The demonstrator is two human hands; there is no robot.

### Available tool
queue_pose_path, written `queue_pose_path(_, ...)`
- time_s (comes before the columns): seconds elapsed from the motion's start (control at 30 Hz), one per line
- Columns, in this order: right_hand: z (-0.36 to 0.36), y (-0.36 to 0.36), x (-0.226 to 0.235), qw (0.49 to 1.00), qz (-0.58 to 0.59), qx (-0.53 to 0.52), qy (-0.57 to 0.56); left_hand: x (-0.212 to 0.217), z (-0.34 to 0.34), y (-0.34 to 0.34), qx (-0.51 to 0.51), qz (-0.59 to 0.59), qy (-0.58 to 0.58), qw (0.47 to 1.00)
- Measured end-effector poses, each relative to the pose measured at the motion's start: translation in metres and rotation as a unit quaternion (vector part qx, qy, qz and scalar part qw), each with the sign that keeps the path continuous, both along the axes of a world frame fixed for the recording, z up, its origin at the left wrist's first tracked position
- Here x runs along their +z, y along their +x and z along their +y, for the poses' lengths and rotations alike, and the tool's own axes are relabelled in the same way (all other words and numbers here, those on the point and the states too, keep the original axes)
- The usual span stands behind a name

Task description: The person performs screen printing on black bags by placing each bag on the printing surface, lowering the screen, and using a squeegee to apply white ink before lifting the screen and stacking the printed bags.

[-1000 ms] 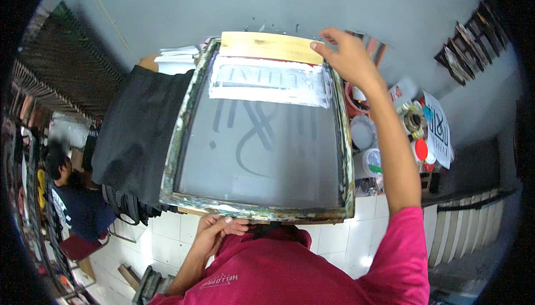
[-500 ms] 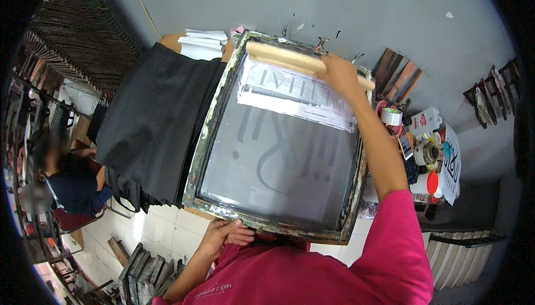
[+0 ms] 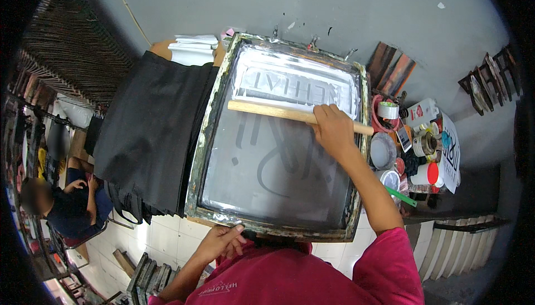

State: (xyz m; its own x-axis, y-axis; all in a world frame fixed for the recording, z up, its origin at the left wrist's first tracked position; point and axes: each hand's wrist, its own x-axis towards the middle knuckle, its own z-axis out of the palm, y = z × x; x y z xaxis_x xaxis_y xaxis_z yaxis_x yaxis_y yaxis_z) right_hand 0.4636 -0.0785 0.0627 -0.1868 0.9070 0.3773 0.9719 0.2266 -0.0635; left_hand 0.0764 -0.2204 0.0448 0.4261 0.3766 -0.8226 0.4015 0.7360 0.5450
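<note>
A screen printing frame with a worn, paint-crusted rim lies in front of me, its grey mesh bearing dark curved shapes and lettering. My right hand is closed around a long wooden squeegee, which lies crosswise on the mesh just nearer to me than the lettering. White ink is smeared over the far part of the mesh. At the frame's near left corner, my left hand pinches the rim, thumb on top and fingers curled below.
Black fabric bags are stacked left of the frame, with white paper behind. Tubs, a tape roll and a green-handled tool crowd the right side. Another person sits at far left. Several frames stand on the floor.
My right hand has drawn the squeegee from the mesh's far end toward me, past the lettering. Ink now lies smeared behind it. My left hand stays at the near corner.
</note>
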Motion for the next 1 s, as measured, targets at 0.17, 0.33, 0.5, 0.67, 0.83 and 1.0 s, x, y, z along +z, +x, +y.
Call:
queue_pose_path(0.17, 0.061, 0.028, -0.004, 1.000, -0.023, -0.021, -0.005, 0.031, 0.021, -0.008, -0.047, 0.004, 0.042, 0.998)
queue_pose_path(0.33, 0.132, 0.057, 0.031, 0.992, -0.007, -0.070, -0.106, 0.055, 0.041, -0.009, -0.002, -0.045, 0.114, 0.992)
queue_pose_path(0.5, 0.162, 0.074, 0.046, 0.990, -0.002, -0.082, -0.115, 0.076, 0.105, 0.006, 0.010, -0.033, 0.300, 0.953)
queue_pose_path(0.67, 0.162, 0.108, 0.022, 0.989, 0.025, -0.125, -0.070, 0.090, 0.248, 0.100, -0.027, -0.007, 0.664, 0.747)
queue_pose_path(0.83, 0.148, 0.082, 0.017, 0.977, -0.025, -0.195, -0.079, 0.067, 0.382, 0.168, -0.131, 0.098, 0.825, 0.541)
queue_pose_path(1.0, 0.133, 0.084, 0.018, 0.972, -0.044, -0.208, -0.100, 0.045, 0.405, 0.184, -0.211, 0.168, 0.730, 0.628)
